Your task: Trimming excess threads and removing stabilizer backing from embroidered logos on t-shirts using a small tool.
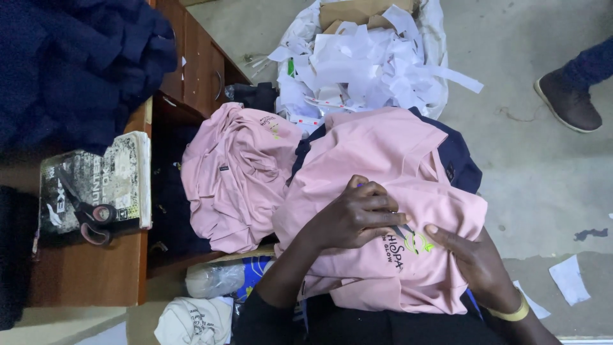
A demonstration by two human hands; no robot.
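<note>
Nearby, paper scraps (364,57) and scissors (89,217) surround the pink shirt (383,166) that the left hand (354,217) pinches and the right hand (469,255) grips.

A garment workshop showing itself — pink shirts (239,176) piling up beside a wooden desk (83,275), scissors (89,220) lying on a booklet (121,176), paper offcuts (364,57) spilling from a sack, dark fabric (70,64) heaping up — bare concrete floor (543,191) lying underneath.

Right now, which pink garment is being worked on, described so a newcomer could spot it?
Start at the white sack of paper scraps on the floor, then come down to the person's lap. The pink garment lies there under both hands: left hand, right hand. Unlike the crumpled pink pile beside the wooden desk, it shows an embroidered logo between the fingers.
</note>
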